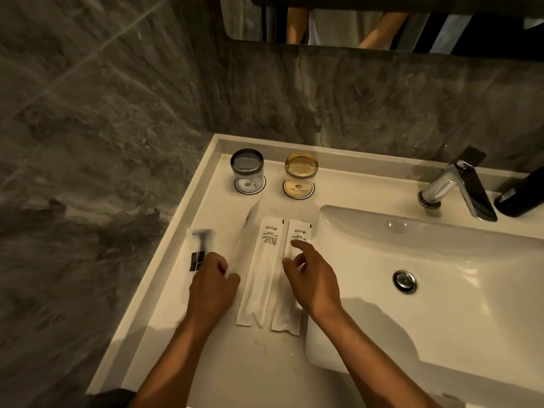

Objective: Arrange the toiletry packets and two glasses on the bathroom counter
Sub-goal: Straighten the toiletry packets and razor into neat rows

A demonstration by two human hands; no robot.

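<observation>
Two glasses stand at the back of the counter (212, 343), each on a round coaster: a grey glass (246, 169) on the left and an amber glass (301, 172) on the right. Two long white packets lie side by side in front of them, the left packet (259, 269) and the right packet (293, 307). My right hand (309, 275) rests on the right packet with fingers spread. My left hand (213, 278) is closed on a blurred white packet (245, 231) that tilts up from the counter. A razor packet (200, 248) lies blurred at my left hand's knuckles.
A white sink basin (426, 260) with a drain (405, 281) fills the right side. A chrome faucet (459, 187) and a dark bottle (521, 195) stand at the back right. Grey marble walls close in on the left and behind. A mirror (382, 22) hangs above.
</observation>
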